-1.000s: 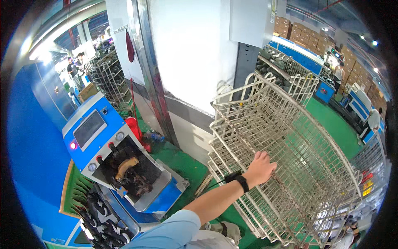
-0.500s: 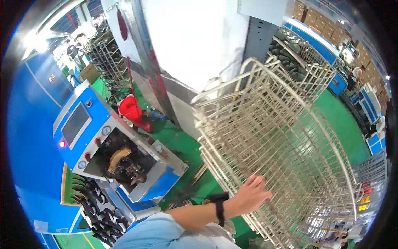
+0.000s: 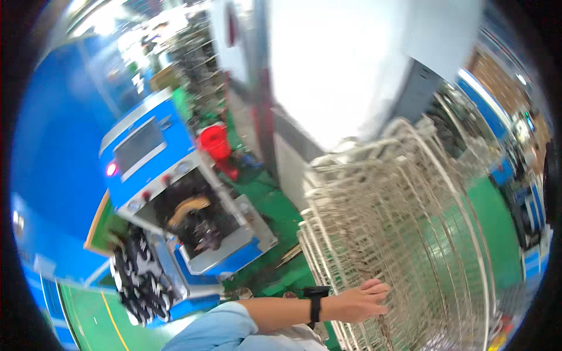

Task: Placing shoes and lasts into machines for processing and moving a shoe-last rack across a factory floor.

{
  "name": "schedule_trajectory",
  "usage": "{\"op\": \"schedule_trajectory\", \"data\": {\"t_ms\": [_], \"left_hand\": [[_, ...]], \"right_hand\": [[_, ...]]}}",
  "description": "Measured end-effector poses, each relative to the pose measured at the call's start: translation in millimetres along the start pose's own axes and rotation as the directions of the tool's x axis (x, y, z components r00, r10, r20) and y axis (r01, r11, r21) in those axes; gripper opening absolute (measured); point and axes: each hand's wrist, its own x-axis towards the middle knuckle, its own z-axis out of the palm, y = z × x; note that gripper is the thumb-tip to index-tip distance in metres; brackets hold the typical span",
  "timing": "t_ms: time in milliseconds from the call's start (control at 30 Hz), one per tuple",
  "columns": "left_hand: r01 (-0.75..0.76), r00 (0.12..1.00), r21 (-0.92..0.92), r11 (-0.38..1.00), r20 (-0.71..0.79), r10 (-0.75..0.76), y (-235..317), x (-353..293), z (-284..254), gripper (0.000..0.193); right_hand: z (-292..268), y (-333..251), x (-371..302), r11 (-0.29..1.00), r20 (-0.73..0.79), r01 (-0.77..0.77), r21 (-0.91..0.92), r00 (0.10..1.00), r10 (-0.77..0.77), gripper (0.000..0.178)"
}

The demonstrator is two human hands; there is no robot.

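Observation:
My left hand [image 3: 362, 300], with a black band on the wrist and a light blue sleeve, reaches in from the lower edge toward the right. Its fingers are bent over a bar of a tall off-white wire cage cart [image 3: 404, 193]. Motion blurs the fingertips a little. The cart's stacked, bent rods fill the right middle of the picture, and green floor shows through the mesh. My right hand is outside the picture.
A blue and white machine [image 3: 149, 155] with a screen and a tan piece stands left. Black-and-white parts [image 3: 143, 269] pile beside it. A red bucket [image 3: 214, 142] sits behind, near a white pillar [image 3: 328, 70]. Another loaded wire cart [image 3: 448, 126] stands far right.
My view has turned, and most of the scene sits farther right with more blur. My left hand stays on the cart and appears slightly lower in the picture.

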Motion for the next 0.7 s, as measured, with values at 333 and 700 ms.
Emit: {"op": "schedule_trajectory", "data": {"t_ms": [333, 700], "left_hand": [[0.739, 0.613, -0.193, 0.645, -0.205, -0.763, -9.1, -236.2, -107.5, 0.036], [0.563, -0.826, -0.784, -0.263, -0.541, -0.158, 178.4, -692.4, -168.4, 0.035]], "right_hand": [[142.5, 12.3, -22.1, 0.782, 0.261, -0.139, -0.607, 0.895, 0.361, 0.048], [366.0, 153.9, -95.3, 0.467, 0.494, 0.243, -0.850, 0.677, 0.546, 0.045]]}}
